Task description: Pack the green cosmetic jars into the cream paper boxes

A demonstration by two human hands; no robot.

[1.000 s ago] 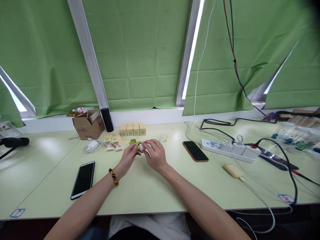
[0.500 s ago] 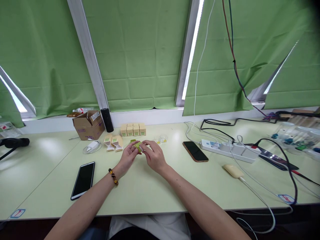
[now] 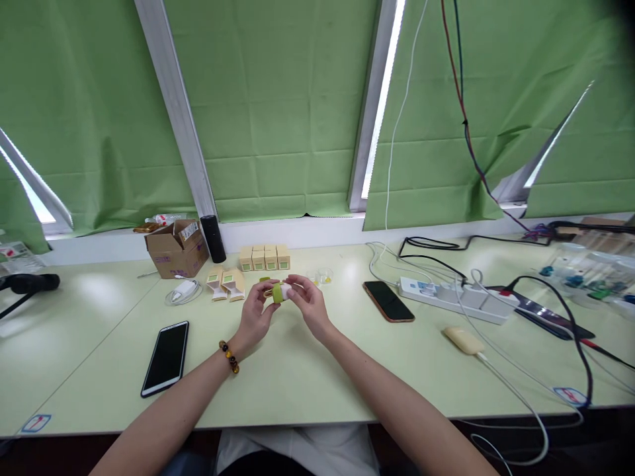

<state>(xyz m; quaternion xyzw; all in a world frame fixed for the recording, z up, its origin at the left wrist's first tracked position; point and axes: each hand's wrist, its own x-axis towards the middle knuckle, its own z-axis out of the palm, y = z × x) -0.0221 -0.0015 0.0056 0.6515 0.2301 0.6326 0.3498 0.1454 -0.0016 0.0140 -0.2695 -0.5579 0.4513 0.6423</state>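
A small green and white container (image 3: pixel 278 293) is held between my two hands above the middle of the table. My left hand (image 3: pixel 254 316) has its thumb and fingers closed around the green part. On the other side, my right hand (image 3: pixel 310 308) pinches the white end. Just beyond the fingers lie small clear plastic pieces (image 3: pixel 325 276) with yellow on them. A green item (image 3: pixel 264 279) shows behind my left fingers, too small to name. Two pale cardboard boxes (image 3: pixel 232 285) with flaps lie to the left, and several closed small boxes (image 3: pixel 264 258) stand in a row behind.
A phone (image 3: pixel 165 358) lies left of my forearm, another phone (image 3: pixel 388 301) to the right. A brown carton (image 3: pixel 177 251) and a black cylinder (image 3: pixel 212 238) stand at the back left. The power strip (image 3: pixel 456 299), cables and a beige mouse-shaped device (image 3: pixel 463 340) occupy the right side.
The container has turned in my hands, so its green part and white end now show more. My left hand has rotated and its fingers have shifted around it.
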